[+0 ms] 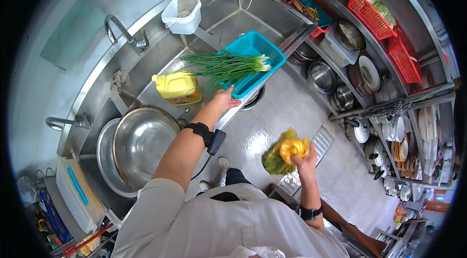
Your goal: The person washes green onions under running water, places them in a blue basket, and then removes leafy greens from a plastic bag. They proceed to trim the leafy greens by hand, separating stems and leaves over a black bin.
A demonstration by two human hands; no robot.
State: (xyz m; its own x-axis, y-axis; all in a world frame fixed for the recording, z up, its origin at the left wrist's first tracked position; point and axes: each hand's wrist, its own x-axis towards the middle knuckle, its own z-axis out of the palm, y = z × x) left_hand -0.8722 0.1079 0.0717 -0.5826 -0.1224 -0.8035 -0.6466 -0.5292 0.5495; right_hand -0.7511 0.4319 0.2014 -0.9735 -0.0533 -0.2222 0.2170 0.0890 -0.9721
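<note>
A teal plastic basket (275,50) rests across the sink's front edge with a bunch of green onions (233,68) lying over it, white ends to the right. My left hand (227,100) is at the basket's near corner, fingers spread and palm partly turned up; whether it bears any of the basket's weight cannot be told. Held out over the floor, my right hand (305,159) grips a bunched yellow plastic bag (288,150) with something dark green showing through. A yellow plastic jug (177,84) lies in the sink left of the basket.
Large steel basins (146,145) stand at the left along the sinks. A white bucket (184,13) sits on the divider behind. Chrome faucets (136,44) line the wall. Shelves at the right hold red baskets (372,17), pots (321,75) and dishes. A metal drain grate (323,141) crosses the floor.
</note>
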